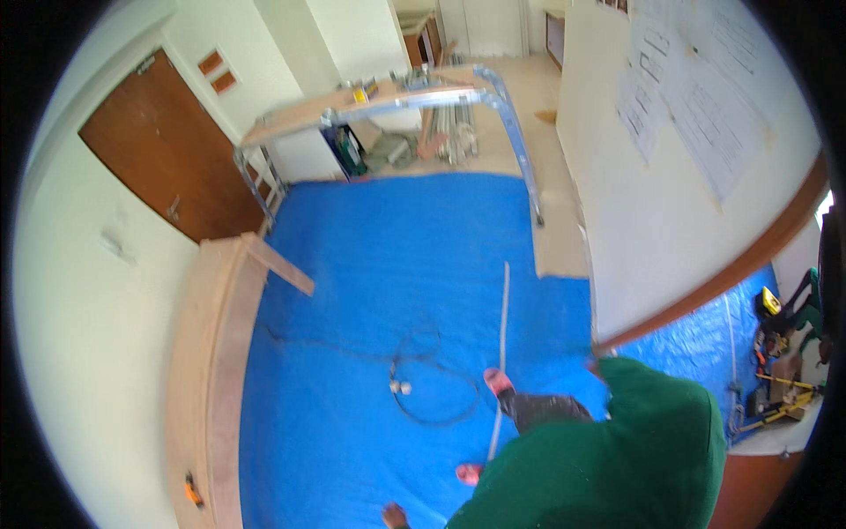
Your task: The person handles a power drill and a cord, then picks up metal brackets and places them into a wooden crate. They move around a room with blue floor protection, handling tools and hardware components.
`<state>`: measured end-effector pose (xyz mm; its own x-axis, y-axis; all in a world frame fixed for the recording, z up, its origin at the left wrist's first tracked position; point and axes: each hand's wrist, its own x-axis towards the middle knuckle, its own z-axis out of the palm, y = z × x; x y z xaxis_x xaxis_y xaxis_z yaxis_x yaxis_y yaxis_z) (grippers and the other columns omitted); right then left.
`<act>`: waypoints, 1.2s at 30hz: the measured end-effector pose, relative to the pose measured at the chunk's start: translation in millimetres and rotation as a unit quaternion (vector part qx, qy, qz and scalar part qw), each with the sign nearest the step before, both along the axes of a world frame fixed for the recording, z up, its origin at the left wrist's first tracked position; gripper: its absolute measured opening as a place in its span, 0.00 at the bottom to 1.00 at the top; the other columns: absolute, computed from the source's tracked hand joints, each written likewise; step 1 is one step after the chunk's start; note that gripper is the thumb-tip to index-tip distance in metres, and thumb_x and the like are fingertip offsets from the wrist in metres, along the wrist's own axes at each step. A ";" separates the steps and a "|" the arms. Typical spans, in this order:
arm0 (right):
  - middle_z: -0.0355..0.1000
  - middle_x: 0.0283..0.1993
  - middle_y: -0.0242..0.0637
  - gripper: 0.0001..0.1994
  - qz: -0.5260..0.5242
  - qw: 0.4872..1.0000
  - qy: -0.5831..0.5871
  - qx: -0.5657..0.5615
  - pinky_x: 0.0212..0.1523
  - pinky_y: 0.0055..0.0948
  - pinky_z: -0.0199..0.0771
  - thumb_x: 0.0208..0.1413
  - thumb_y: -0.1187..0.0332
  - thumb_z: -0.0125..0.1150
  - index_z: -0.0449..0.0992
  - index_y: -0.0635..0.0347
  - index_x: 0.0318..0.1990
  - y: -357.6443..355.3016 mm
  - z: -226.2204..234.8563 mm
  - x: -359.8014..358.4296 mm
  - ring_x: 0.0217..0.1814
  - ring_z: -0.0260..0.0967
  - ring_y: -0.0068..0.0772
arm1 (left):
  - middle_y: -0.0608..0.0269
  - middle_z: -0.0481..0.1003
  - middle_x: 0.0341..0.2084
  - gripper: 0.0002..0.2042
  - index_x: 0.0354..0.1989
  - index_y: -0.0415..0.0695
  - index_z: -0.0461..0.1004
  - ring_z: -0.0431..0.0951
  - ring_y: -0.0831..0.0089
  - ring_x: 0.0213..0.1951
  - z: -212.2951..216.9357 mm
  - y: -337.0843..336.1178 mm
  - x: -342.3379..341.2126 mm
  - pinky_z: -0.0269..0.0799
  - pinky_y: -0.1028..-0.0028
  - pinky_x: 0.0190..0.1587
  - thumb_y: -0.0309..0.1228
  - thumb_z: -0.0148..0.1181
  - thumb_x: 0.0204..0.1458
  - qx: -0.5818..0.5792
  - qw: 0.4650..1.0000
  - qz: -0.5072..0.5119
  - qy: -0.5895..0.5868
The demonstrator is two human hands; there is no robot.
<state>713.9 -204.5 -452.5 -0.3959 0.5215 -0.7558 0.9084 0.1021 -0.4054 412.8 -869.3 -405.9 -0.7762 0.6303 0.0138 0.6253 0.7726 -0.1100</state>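
A big green top (617, 458) fills the lower right of the frame, close under the camera. Below it, a dark trouser leg (546, 410) and two pink slippers (498, 381) stand on the blue sheet (370, 256) that covers the floor.

At the bottom edge a small bare shape pokes in. It may be my left grip (394, 515), but so little of it shows that I cannot tell if it is open or closed, and it seems to hold nothing. My right grip is not in the picture at all.

The long white pipe (504, 326) lies on the sheet in the middle of the frame. It runs straight down between the slippers, just beside the upper one. A black cable (436, 370) curls in a loop left of it, with a white plug (401, 386) inside the loop.

Long wooden boards (211, 370) lie at the left by the wall. A metal-framed desk (423, 97) stands at the top, and a brown door (167, 150) is at the upper left. Tools (775, 379) lie at the right edge.

I think the danger is at the feet. A slipper could catch in the cable loop and cause a trip. A step on the round pipe could make it roll. The sheet looks smooth, so a slipper could slide on it.
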 end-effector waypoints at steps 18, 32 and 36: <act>0.67 0.65 0.44 0.29 -0.430 0.854 0.191 -0.220 0.49 0.64 0.78 0.62 0.53 0.66 0.65 0.53 0.66 222.0 79.1 -94.7 0.58 0.73 0.53 | 0.56 0.81 0.38 0.13 0.41 0.43 0.76 0.82 0.62 0.35 69.7 474.7 -345.7 0.76 0.55 0.34 0.41 0.57 0.64 0.267 0.843 0.200 -0.421; 0.74 0.61 0.49 0.31 -0.065 0.969 0.197 0.135 0.57 0.45 0.76 0.55 0.49 0.68 0.75 0.61 0.60 494.0 142.6 -325.0 0.53 0.77 0.50 | 0.53 0.78 0.48 0.24 0.59 0.39 0.70 0.80 0.63 0.48 99.8 988.4 -485.9 0.76 0.63 0.49 0.46 0.60 0.63 0.344 0.648 0.108 -0.671; 0.62 0.72 0.50 0.39 -0.088 0.925 0.240 0.280 0.72 0.46 0.60 0.54 0.46 0.69 0.68 0.62 0.67 618.3 228.8 -414.3 0.74 0.57 0.54 | 0.59 0.78 0.44 0.21 0.54 0.40 0.73 0.79 0.69 0.45 166.4 1091.6 -507.0 0.75 0.66 0.46 0.45 0.60 0.64 0.361 0.704 0.008 -0.611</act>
<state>299.6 413.8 -223.7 -0.4870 0.8670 -0.1056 0.6597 0.2860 -0.6950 -94.2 222.3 -239.5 -0.4936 0.7924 -0.3586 -0.0981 0.3589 0.9282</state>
